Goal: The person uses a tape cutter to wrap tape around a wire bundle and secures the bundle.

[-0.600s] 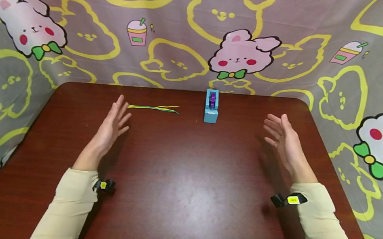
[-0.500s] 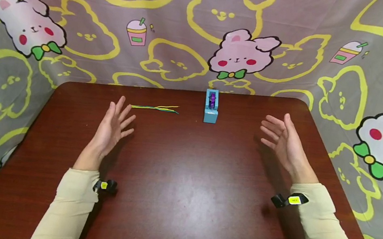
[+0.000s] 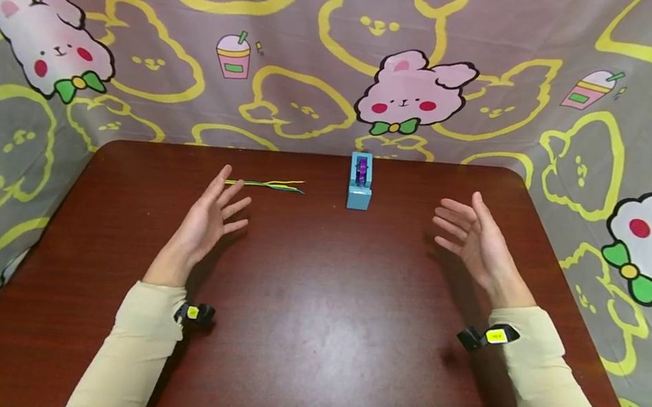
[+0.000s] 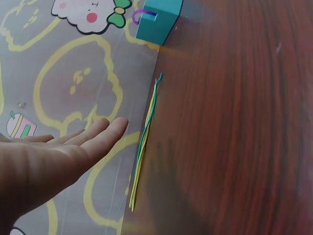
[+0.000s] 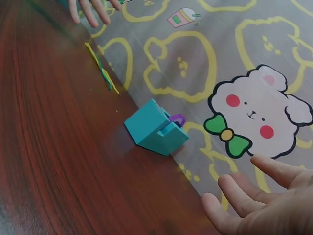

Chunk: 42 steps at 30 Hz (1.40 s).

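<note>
My left hand (image 3: 203, 224) hovers over the left half of the table, fingers spread and holding nothing. Just past its fingertips lies a bundle of thin yellow and green strands (image 3: 269, 185), like wires or cords; the index finger overlaps its left end in the head view. The left wrist view shows the whole bundle (image 4: 144, 142) along the table's far edge. Over on the right, my right hand (image 3: 478, 246) is held up with straight, spread fingers and nothing in it. A light-blue tape dispenser (image 3: 358, 198) with a purple roll stands between the hands, nearer the back edge, touched by neither.
Both hands are above a dark brown wooden table (image 3: 314, 285) with rounded back corners. A grey curtain (image 3: 301, 26) with yellow outlines and cartoon rabbits hangs right behind it and along the sides. Small black cameras are strapped at both wrists.
My left hand has moved to the right, and its fingers have spread a little. My right hand has drifted slightly left. The strands and tape dispenser have stayed in place.
</note>
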Tool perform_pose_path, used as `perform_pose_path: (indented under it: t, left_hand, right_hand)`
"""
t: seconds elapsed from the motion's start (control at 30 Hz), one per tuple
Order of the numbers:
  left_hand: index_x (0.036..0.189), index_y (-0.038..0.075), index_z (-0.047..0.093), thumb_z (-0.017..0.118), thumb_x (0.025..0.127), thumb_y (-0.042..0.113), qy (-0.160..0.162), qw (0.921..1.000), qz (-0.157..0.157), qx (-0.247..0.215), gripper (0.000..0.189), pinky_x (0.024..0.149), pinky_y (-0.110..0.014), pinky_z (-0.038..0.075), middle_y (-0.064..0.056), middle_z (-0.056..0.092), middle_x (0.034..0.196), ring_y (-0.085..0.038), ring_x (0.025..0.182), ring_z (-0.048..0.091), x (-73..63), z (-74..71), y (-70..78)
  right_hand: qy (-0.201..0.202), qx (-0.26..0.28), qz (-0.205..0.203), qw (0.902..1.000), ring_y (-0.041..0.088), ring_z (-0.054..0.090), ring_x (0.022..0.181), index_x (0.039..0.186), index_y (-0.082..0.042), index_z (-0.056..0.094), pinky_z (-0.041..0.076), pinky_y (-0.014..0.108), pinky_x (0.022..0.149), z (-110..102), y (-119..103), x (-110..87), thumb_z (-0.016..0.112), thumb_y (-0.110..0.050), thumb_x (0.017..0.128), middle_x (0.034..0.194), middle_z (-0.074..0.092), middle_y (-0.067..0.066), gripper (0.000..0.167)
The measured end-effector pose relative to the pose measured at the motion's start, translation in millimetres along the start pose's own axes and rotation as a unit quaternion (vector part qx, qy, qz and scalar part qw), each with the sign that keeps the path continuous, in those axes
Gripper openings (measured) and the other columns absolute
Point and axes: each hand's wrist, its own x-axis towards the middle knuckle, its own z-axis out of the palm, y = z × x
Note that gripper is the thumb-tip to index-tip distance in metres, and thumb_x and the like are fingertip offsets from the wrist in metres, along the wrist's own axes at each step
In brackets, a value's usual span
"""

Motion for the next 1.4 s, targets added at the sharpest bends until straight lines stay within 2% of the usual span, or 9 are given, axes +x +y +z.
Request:
perform_pose_path:
  t: [0.17,0.3,0.4,0.57,0.7,0.8,0.97,1.13,1.4]
  left_hand:
    - [0.163,0.026,0.01,0.047,0.108,0.028,0.029,0.9994,-0.004,0.017,0.067,0.113,-0.06,0.026,-0.01,0.02,0.165,-0.039,0.147,0.027,19.6,19.3,-6.9]
    - [0.163,0.021,0.016,0.052,0.105,0.02,0.032,0.9989,0.007,0.033,0.067,0.111,-0.06,0.029,-0.017,0.026,0.162,-0.041,0.144,0.032,36.8,35.4,-16.7]
    - [0.162,0.021,0.022,0.056,0.103,0.017,0.03,0.9981,0.011,0.053,0.068,0.109,-0.061,0.032,-0.02,0.029,0.16,-0.042,0.141,0.036,49.8,46.5,-26.1]
    - [0.16,0.024,0.029,0.062,0.101,0.017,0.024,0.9961,0.014,0.084,0.067,0.106,-0.06,0.037,-0.021,0.034,0.157,-0.036,0.138,0.043,71.9,65.8,-38.5]
    - [0.158,0.026,0.034,0.064,0.1,0.018,0.018,0.9951,0.016,0.095,0.066,0.105,-0.059,0.039,-0.02,0.037,0.156,-0.034,0.135,0.047,91.4,81.4,-44.5]
    - [0.155,0.023,0.039,0.066,0.099,0.017,0.018,0.9945,0.02,0.102,0.063,0.104,-0.059,0.04,-0.021,0.039,0.154,-0.033,0.132,0.049,106.0,92.7,-48.2]
    - [0.151,0.018,0.046,0.068,0.097,0.014,0.016,0.9934,0.015,0.113,0.058,0.101,-0.058,0.043,-0.02,0.043,0.151,-0.031,0.127,0.053,128.1,108.4,-59.4]
    - [0.153,0.016,0.043,0.065,0.099,0.012,0.015,0.993,0.01,0.117,0.059,0.099,-0.055,0.046,-0.02,0.045,0.15,-0.033,0.124,0.056,140.9,119.8,-67.8]
    - [0.152,0.018,0.047,0.058,0.102,0.009,0.004,0.991,0.009,0.133,0.052,0.098,-0.049,0.049,-0.013,0.049,0.147,-0.029,0.12,0.059,152.7,127.6,-72.1]
  right_hand:
    - [0.018,-0.012,0.015,0.9997,0.02,0.053,0.124,0.144,-0.005,0.049,0.039,0.043,0.105,8,1,11.5,0.045,-0.056,0.103,0.136,0.055,0.004,0.066]
    - [0.032,-0.018,0.031,0.9988,0.022,0.055,0.123,0.148,0.002,0.042,0.035,0.049,0.11,17,4,25.0,0.052,-0.055,0.101,0.131,0.06,0.003,0.076]
    - [0.036,-0.04,0.044,0.9976,0.03,0.05,0.131,0.148,0.002,0.043,0.033,0.052,0.112,25,8,38.6,0.053,-0.056,0.1,0.138,0.056,0.01,0.077]
    - [0.025,-0.076,0.063,0.9948,0.039,0.039,0.14,0.15,0.003,0.04,0.032,0.052,0.113,40,15,62.8,0.051,-0.055,0.101,0.152,0.04,0.025,0.077]
    - [0.016,-0.102,0.071,0.9921,0.039,0.041,0.139,0.151,0.004,0.039,0.033,0.052,0.112,48,21,79.7,0.05,-0.052,0.102,0.152,0.041,0.026,0.075]
    - [0.015,-0.113,0.074,0.9907,0.038,0.044,0.136,0.149,0.003,0.042,0.035,0.052,0.111,53,26,92.0,0.052,-0.051,0.102,0.149,0.045,0.025,0.072]
    - [0.027,-0.131,0.087,0.9871,0.035,0.053,0.126,0.143,0.001,0.052,0.042,0.049,0.106,62,35,110.9,0.055,-0.047,0.102,0.141,0.053,0.022,0.063]
    - [0.036,-0.15,0.097,0.9832,0.026,0.061,0.106,0.14,0.001,0.054,0.048,0.044,0.098,70,42,125.4,0.056,-0.044,0.103,0.131,0.059,0.02,0.058]
    - [0.057,-0.212,0.082,0.9721,0.017,0.059,0.081,0.124,0.004,0.061,0.054,0.032,0.078,75,44,135.5,0.063,-0.035,0.1,0.096,0.06,0.008,0.046]
